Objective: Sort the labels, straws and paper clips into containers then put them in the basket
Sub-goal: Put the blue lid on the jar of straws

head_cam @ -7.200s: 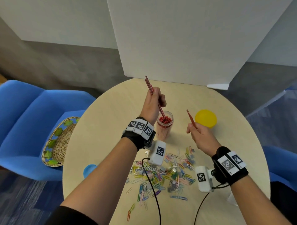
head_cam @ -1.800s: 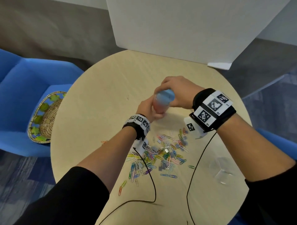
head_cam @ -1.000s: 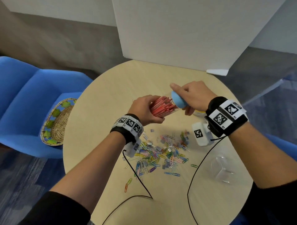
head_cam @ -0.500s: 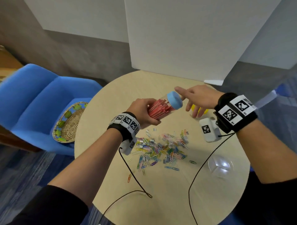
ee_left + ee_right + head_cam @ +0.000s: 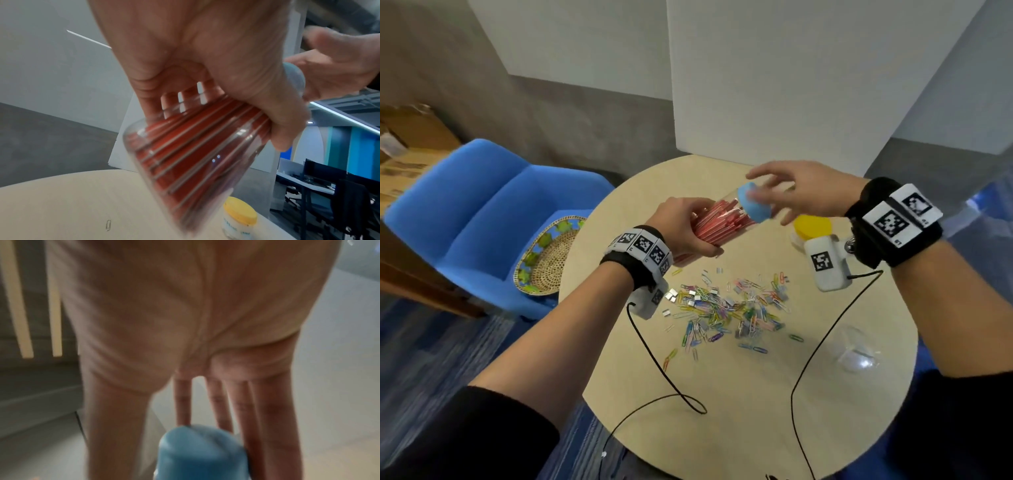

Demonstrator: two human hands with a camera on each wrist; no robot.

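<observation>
Clear glossy plastic jar (image 5: 717, 224), woven wicker basket (image 5: 548, 260), smooth matt wood-look table (image 5: 739, 394).

I can't read any real words here. The bands (image 5: 643, 245) on my left wrist and the band (image 5: 897, 221) on my right wrist have black and white square code patterns, not letters. There are tiny marks beside those squares, but they are too small for me to read. The white camera box (image 5: 825, 263) under my right wrist has the same kind of square code on it. The little jar with the yellow lid (image 5: 239, 222) has blue print on its side, but it is too blurry to read.
</observation>
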